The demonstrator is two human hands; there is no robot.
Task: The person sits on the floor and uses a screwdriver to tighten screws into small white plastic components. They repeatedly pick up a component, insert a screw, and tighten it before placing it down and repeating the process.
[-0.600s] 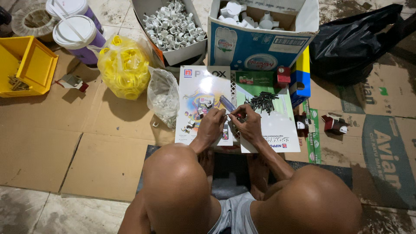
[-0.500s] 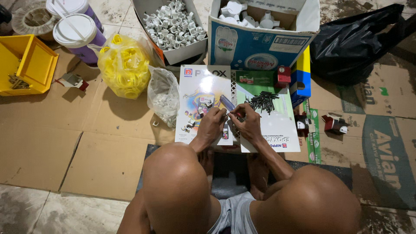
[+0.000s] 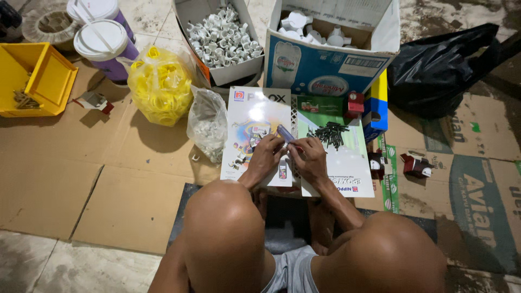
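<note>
My left hand [image 3: 267, 153] and my right hand [image 3: 309, 157] meet over two glossy printed sheets [image 3: 255, 116] on the cardboard floor. Between them they hold a small bluish tool [image 3: 285, 133] whose tip sticks up toward the boxes; what else lies under the fingers is hidden. A heap of dark screws [image 3: 329, 133] lies on the right sheet, just beyond my right hand. My bare knees [image 3: 225, 228] fill the bottom of the view.
Ahead stand a box of white clips [image 3: 220, 38] and a blue-printed carton [image 3: 320, 62]. A yellow bag [image 3: 160, 84] and clear bag [image 3: 206, 125] lie left; a yellow bin [image 3: 51, 81] and lidded tubs [image 3: 106, 46] farther left. A black bag [image 3: 445, 68] sits right.
</note>
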